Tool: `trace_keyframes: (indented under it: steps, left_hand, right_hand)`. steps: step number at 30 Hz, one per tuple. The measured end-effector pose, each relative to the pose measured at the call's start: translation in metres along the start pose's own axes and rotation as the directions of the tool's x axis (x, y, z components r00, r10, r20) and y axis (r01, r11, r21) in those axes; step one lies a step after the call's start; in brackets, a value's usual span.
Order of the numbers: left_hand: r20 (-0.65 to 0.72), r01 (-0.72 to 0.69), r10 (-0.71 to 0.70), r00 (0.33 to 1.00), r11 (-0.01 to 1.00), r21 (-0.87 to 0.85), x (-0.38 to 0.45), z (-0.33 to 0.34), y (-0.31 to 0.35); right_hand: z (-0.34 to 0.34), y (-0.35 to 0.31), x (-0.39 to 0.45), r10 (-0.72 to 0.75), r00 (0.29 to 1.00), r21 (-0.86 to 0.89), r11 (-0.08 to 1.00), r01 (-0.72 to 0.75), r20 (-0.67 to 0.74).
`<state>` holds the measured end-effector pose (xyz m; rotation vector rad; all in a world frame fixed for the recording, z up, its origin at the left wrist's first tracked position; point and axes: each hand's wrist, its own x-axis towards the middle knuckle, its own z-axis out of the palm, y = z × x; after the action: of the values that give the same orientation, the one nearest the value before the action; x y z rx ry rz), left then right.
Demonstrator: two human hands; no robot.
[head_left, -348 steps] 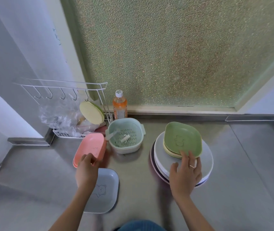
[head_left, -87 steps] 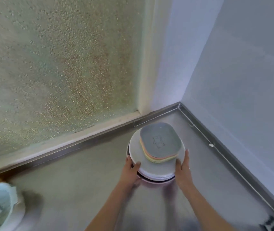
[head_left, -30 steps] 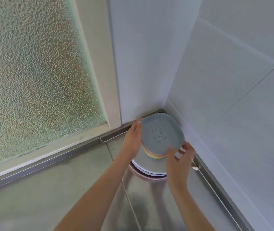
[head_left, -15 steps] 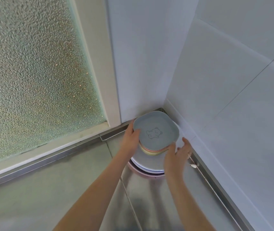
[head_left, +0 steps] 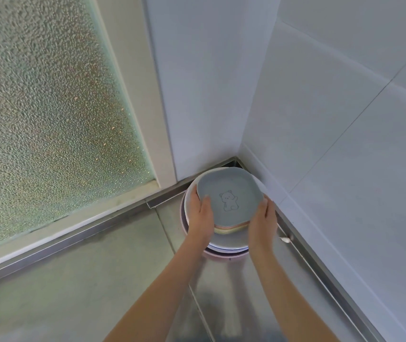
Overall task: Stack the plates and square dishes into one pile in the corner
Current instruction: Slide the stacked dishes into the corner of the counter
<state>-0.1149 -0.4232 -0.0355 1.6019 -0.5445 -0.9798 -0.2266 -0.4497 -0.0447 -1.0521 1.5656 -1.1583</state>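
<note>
pile of plates (head_left: 224, 244) and square dishes (head_left: 229, 193) now deep in corner at 12 o'clock on tabletop (head_left: 98, 280), top dish turned since a moment ago; left hand (head_left: 200, 215) and right hand (head_left: 262, 224) with fingers curled on dish edges; stacking apparently complete.

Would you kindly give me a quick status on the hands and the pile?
Left hand and right hand both gripping the square dishes. Dishes sit atop the round plates, tucked in the corner. Nothing in the way.

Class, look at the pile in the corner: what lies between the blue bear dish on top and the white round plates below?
In the head view, thin pink and green square dishes lie between the blue bear dish and the white round plates.
</note>
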Motion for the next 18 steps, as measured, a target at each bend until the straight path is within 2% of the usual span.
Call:
trace_keyframes:
  steps: [2,6,11,18]
  left_hand:
    - [0.006,-0.006,0.006,1.0,1.0,-0.019,0.003,0.008,-0.007]
    - [-0.012,0.146,-0.148,0.989,0.987,-0.063,-0.002,0.015,-0.012]
    - [0.002,0.103,-0.103,0.995,0.994,-0.039,0.004,0.014,-0.012]
    - [0.026,0.143,-0.142,0.99,0.989,-0.024,0.002,0.01,-0.016]
  right_hand:
    - [0.001,0.003,-0.002,-0.023,1.0,-0.002,1.0,0.023,0.021]
    - [-0.003,-0.011,0.016,0.009,0.998,-0.016,1.0,-0.008,0.056]
    - [-0.001,-0.006,0.011,-0.021,0.999,-0.003,1.0,0.021,0.041]
    - [-0.004,-0.01,0.012,-0.005,0.999,0.033,0.999,0.003,0.051]
